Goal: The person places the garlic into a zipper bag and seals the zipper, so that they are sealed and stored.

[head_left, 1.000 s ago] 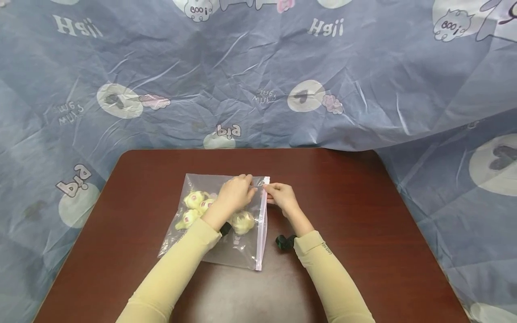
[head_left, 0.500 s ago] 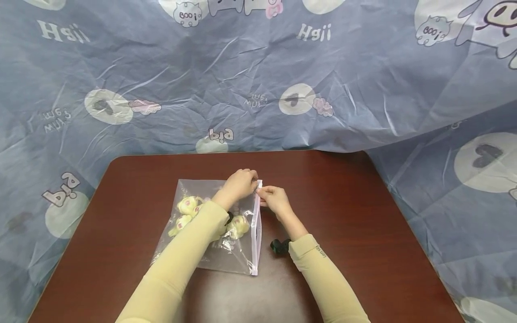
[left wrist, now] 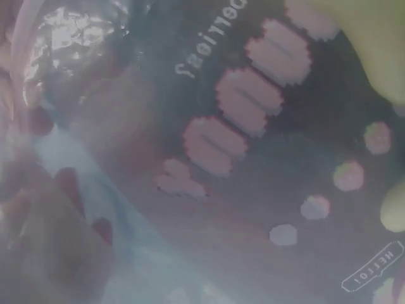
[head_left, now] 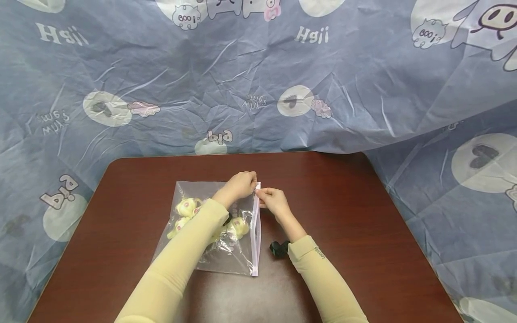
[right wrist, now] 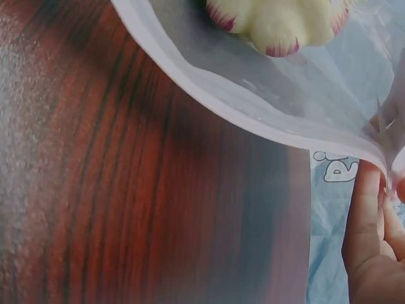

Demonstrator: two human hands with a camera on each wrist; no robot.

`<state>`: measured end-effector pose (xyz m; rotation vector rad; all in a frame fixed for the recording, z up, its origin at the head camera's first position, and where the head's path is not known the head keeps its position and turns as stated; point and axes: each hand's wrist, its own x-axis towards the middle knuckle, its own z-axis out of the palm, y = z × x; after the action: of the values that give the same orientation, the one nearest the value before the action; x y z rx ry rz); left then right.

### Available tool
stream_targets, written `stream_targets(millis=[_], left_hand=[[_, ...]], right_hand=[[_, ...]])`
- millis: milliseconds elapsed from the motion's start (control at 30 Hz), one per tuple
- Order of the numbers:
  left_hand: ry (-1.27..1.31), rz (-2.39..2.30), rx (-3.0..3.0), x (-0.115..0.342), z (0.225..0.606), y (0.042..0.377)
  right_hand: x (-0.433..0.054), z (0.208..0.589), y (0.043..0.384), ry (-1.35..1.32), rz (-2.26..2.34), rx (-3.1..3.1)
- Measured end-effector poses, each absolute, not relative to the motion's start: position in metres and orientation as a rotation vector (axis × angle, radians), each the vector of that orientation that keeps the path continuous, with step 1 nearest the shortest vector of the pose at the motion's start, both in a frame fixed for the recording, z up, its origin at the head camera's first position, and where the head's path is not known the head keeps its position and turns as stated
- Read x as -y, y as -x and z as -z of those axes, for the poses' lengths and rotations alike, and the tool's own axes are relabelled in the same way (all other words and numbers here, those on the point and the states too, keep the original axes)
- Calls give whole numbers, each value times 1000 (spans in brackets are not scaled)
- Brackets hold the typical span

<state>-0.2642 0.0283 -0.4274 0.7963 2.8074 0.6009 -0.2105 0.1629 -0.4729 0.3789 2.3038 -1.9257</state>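
A clear zip bag (head_left: 226,262) with a lilac zip strip (head_left: 255,251) lies on the table, its mouth facing right. Inside are several pale yellow, lobed bulbs (head_left: 186,207); the one in the right wrist view, a bulb (right wrist: 278,25) with purple-streaked tips, looks like garlic. My left hand (head_left: 241,185) reaches across the bag, fingers curled at the far end of the strip. Just nearer, my right hand (head_left: 274,200) pinches the strip between thumb and fingers. Below the hands the strip's two edges stand slightly apart. Through printed film, the left wrist view shows blurred fingers (left wrist: 66,190).
The dark red-brown table (head_left: 343,215) has its far edge a little beyond the hands. A blue-grey printed cloth (head_left: 226,89) hangs behind it. A black wrist camera (head_left: 278,249) sits at the right cuff.
The left hand has moved right from over the bag to the zip strip's far end, its fingers now curled there. The right hand keeps its pinch; the head view has shifted slightly.
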Motion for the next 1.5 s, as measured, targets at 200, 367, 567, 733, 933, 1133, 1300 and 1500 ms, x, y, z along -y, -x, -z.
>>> stream_targets(millis=[200, 367, 567, 733, 933, 1133, 1300, 1500], left_hand=[[-807, -579, -2808, -28, 428, 264], [-803, -573, -2809, -28, 429, 263], [-810, -592, -2832, -28, 430, 262], [-786, -611, -2829, -30, 433, 262], [-752, -613, -2806, -33, 437, 263], [-704, -634, -2811, -32, 438, 266], [-695, -636, -2813, -30, 438, 268], [-711, -639, -2808, -31, 439, 270]], right_hand=[[-165, 473, 215, -407, 1971, -2307], [-164, 475, 219, -401, 1955, -2349], [-162, 476, 219, -416, 1941, -2349], [-163, 476, 220, -406, 1902, -2364], [-164, 474, 217, -361, 1841, -2407], [-161, 470, 205, -272, 1805, -2405], [-157, 471, 190, -211, 1775, -2395], [-154, 473, 172, -167, 1813, -2338]])
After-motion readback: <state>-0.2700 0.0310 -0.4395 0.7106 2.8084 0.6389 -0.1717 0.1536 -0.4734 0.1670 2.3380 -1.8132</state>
